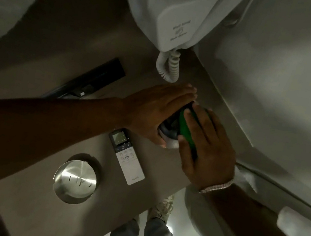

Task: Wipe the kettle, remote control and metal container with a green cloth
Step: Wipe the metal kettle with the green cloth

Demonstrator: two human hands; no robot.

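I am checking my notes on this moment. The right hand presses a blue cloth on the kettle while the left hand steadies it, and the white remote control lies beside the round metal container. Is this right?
Not quite: the head view shows the cloth is green, not blue. The right hand does press it on the kettle while the left hand steadies it, and the white remote control lies beside the round metal container.

A brushed, shiny metal container (74,181) is seen on a matt, wood-look counter (33,219). The remote control (126,157) and wall-mounted hair dryer (175,15) are made of smooth white plastic. A green cloth (187,126) appears soft.
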